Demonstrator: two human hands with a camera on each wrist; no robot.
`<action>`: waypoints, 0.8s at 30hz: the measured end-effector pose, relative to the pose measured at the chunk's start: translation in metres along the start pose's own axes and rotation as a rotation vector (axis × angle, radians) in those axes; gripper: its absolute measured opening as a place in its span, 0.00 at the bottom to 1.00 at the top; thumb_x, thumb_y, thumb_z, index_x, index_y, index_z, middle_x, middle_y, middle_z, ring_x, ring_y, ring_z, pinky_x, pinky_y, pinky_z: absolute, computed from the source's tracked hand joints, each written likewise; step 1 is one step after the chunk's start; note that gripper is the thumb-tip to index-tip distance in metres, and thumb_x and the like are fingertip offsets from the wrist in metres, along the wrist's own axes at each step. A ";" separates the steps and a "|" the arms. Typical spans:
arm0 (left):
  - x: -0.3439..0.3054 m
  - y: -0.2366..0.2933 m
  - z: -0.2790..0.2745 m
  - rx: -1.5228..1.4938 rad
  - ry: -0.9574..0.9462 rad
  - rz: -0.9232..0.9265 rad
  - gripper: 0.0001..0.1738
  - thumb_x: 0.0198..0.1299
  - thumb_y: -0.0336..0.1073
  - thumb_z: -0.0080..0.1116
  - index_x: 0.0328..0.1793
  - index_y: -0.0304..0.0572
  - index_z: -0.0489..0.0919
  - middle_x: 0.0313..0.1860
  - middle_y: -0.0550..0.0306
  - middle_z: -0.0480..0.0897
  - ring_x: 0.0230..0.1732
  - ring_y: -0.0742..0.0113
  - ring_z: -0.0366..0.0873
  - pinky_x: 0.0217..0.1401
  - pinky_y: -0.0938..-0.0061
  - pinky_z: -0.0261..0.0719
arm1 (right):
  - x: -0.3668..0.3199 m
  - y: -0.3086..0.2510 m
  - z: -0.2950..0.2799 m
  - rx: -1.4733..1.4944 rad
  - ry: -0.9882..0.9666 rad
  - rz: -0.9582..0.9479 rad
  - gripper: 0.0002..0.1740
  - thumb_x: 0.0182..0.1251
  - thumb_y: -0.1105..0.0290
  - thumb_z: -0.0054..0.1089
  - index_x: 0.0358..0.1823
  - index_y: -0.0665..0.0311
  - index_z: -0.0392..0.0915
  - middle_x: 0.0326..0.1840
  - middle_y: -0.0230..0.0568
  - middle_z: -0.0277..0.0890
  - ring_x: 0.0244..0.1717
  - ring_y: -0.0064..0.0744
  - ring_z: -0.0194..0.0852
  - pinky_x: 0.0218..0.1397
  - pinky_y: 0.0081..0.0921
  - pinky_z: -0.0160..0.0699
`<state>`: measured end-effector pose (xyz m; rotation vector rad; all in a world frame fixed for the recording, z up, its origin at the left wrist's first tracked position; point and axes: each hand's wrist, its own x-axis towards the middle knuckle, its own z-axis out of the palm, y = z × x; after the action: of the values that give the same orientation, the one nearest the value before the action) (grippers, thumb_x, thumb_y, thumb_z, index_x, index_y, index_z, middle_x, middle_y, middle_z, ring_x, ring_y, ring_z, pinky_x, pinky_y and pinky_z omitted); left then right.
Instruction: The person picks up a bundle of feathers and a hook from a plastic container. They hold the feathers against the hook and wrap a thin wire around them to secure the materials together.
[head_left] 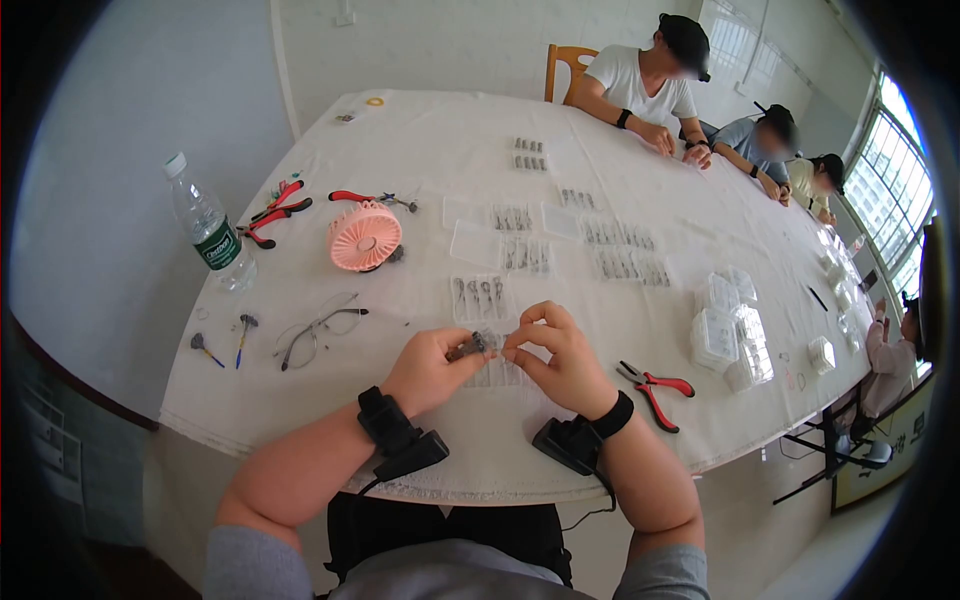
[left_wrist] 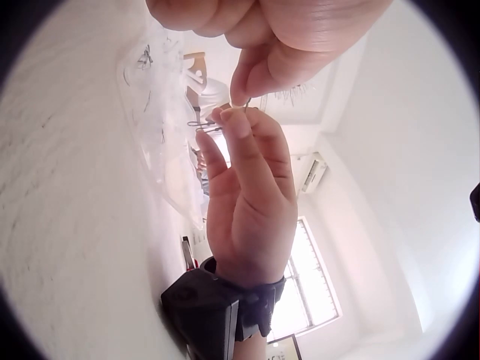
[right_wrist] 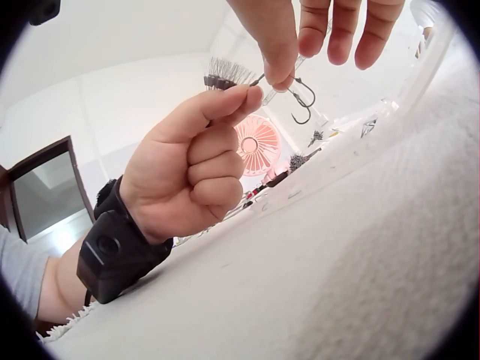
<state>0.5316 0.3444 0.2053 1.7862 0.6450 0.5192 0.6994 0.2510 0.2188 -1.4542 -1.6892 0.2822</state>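
Note:
My left hand (head_left: 425, 370) is raised over the near table, thumb and index fingertip pinching a thin dark piece at the fish hooks (right_wrist: 313, 97). A bundle of fine wires with dark ends (right_wrist: 222, 81) fans out behind its fingers. Facing it, my right hand (head_left: 560, 365) pinches the fish hooks near their shanks between thumb and index finger, its other fingers spread. Two bends hang beside those fingertips in the right wrist view. The fingertips of both hands almost meet. Under them lies a clear compartment box (head_left: 490, 378), partly hidden.
Filled clear boxes (head_left: 480, 298) lie ahead, and stacked boxes (head_left: 716, 336) stand right. Red-handled pliers (head_left: 655, 390) lie beside my right hand. Glasses (head_left: 320, 328), a pink fan (head_left: 366, 238) and a water bottle (head_left: 212, 232) are left. Other people sit along the far side.

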 end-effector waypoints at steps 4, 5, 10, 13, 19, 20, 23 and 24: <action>0.000 0.001 0.000 0.015 -0.005 -0.007 0.08 0.56 0.32 0.56 0.36 0.32 0.79 0.25 0.66 0.77 0.25 0.86 0.67 0.28 0.86 0.65 | 0.000 0.000 0.000 -0.001 -0.005 0.001 0.05 0.50 0.76 0.61 0.29 0.60 0.76 0.37 0.38 0.66 0.42 0.40 0.64 0.46 0.29 0.66; 0.000 0.000 0.000 0.013 -0.002 -0.004 0.08 0.56 0.32 0.56 0.36 0.32 0.79 0.25 0.66 0.77 0.26 0.86 0.67 0.28 0.86 0.66 | -0.001 0.000 -0.001 -0.001 -0.007 0.008 0.05 0.50 0.76 0.61 0.29 0.60 0.76 0.37 0.38 0.66 0.42 0.40 0.64 0.46 0.29 0.66; 0.003 -0.008 0.000 0.022 -0.027 0.030 0.09 0.59 0.34 0.53 0.38 0.34 0.77 0.22 0.68 0.75 0.23 0.86 0.64 0.25 0.86 0.63 | -0.001 -0.001 -0.001 -0.003 -0.008 0.023 0.05 0.50 0.76 0.61 0.29 0.60 0.76 0.37 0.38 0.66 0.43 0.40 0.64 0.47 0.30 0.66; 0.001 -0.003 0.000 -0.072 -0.006 -0.018 0.11 0.59 0.37 0.52 0.34 0.35 0.74 0.18 0.66 0.70 0.20 0.83 0.61 0.22 0.83 0.60 | 0.000 0.000 0.000 0.011 -0.007 0.044 0.05 0.50 0.76 0.60 0.29 0.61 0.76 0.38 0.38 0.66 0.44 0.41 0.64 0.48 0.30 0.66; 0.001 -0.004 -0.001 -0.099 0.013 0.003 0.11 0.59 0.38 0.52 0.33 0.35 0.73 0.17 0.66 0.68 0.20 0.82 0.60 0.22 0.82 0.60 | -0.001 0.007 0.002 0.005 -0.003 0.032 0.08 0.48 0.74 0.63 0.32 0.60 0.78 0.41 0.38 0.68 0.47 0.41 0.65 0.50 0.30 0.66; 0.001 -0.005 -0.001 -0.104 0.016 0.013 0.11 0.59 0.37 0.52 0.33 0.35 0.73 0.17 0.66 0.68 0.20 0.82 0.60 0.22 0.81 0.60 | -0.001 0.005 0.002 0.010 0.002 0.038 0.08 0.48 0.73 0.64 0.32 0.59 0.78 0.42 0.38 0.68 0.47 0.41 0.65 0.51 0.30 0.66; 0.002 -0.011 0.002 -0.099 0.055 0.077 0.10 0.58 0.36 0.52 0.32 0.35 0.72 0.17 0.66 0.68 0.19 0.82 0.61 0.21 0.81 0.60 | 0.000 -0.003 0.002 0.019 0.018 0.041 0.09 0.47 0.72 0.66 0.32 0.59 0.79 0.43 0.37 0.68 0.49 0.40 0.65 0.51 0.31 0.66; 0.002 -0.011 0.002 -0.089 0.037 0.079 0.09 0.59 0.35 0.52 0.33 0.35 0.72 0.19 0.67 0.68 0.20 0.84 0.60 0.22 0.83 0.59 | 0.000 -0.005 0.002 0.017 0.023 0.035 0.09 0.47 0.71 0.66 0.32 0.59 0.79 0.43 0.37 0.68 0.49 0.40 0.65 0.51 0.31 0.66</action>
<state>0.5319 0.3470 0.1943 1.7265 0.5695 0.6264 0.6945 0.2505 0.2208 -1.4704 -1.6409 0.2970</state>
